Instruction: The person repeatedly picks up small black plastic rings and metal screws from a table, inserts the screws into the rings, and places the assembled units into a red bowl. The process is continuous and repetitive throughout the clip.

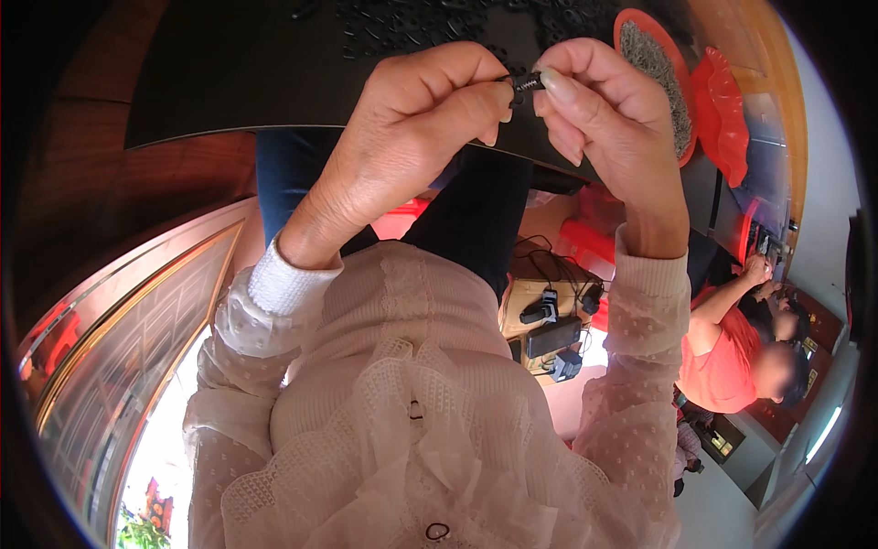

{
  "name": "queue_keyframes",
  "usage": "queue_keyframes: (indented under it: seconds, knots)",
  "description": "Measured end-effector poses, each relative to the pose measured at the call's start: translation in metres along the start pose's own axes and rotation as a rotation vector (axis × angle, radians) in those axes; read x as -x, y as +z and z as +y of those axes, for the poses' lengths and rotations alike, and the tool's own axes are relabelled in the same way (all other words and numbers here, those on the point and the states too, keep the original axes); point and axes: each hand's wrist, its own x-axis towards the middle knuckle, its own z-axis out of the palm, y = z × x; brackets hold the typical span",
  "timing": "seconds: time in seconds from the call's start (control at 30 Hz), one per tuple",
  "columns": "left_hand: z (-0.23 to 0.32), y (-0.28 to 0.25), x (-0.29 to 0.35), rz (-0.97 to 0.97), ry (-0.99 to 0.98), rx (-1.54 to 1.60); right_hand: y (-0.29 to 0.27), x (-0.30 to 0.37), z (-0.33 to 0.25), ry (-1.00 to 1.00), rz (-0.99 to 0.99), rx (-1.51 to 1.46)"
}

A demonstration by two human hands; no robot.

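My left hand (412, 128) and my right hand (615, 123) meet just above the near edge of a black table (238, 82). Between their fingertips is a small black part with a coiled metal spring (527, 83) showing on it. The left thumb and index finger pinch one end; the right thumb and fingers close on the other. Fingertips cover much of the part, so its exact kind cannot be told. Many loose small black parts (412, 27) lie spread on the table beyond my hands.
Right of my right hand sits an orange-red plate heaped with small grey metal pieces (654, 78), beside a wavy-rimmed red dish (721, 119). A cardboard box (540, 284) with a phone and cables stands below. Another person in red (722, 357) works at the far right.
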Motion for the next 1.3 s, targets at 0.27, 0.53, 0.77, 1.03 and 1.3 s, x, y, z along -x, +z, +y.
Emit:
queue_keyframes:
  seconds: [0.27,0.53,0.77,1.03,1.3]
  knots:
    - [-0.001,0.0,0.0,0.026,0.009,0.072,-0.001,0.004,-0.003,0.057,-0.07,-0.074]
    - [0.0,0.002,0.001,0.035,0.002,0.1,-0.001,0.004,0.0,0.088,0.008,0.111]
    - [0.003,0.002,0.002,0.017,-0.028,0.107,-0.02,-0.02,0.013,-0.169,0.155,0.67]
    - [0.007,0.0,0.003,0.017,-0.047,0.072,-0.021,-0.049,-0.003,-0.415,0.121,1.039]
    - [0.004,0.0,0.002,0.021,-0.052,0.124,-0.014,-0.062,-0.014,-0.339,0.024,1.425]
